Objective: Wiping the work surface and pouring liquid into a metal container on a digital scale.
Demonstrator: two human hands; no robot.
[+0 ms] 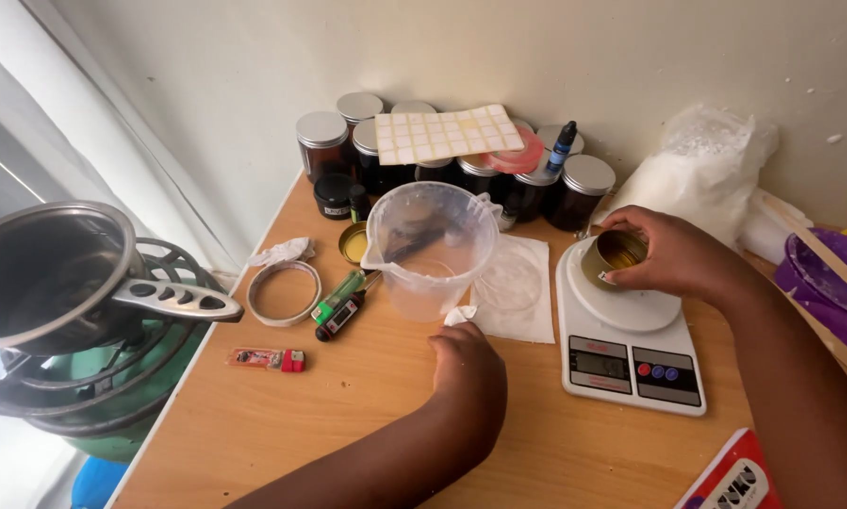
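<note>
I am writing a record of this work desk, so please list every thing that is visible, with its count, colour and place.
gold tin: one, gold, on the scale
kitchen scale: one, white, right on the desk
plastic jug: one, clear, desk centre
paper tissue: one, white, at the left hand
dark jars: about ten, dark with silver lids, by the wall
sticker sheet: one, white, on the jars
tape roll: one, pale, left of the jug
metal pot: one, silver, on a green burner, far left
plastic bag: one, white, right by the wall
left hand: holds the tissue
right hand: grips the tin
</note>
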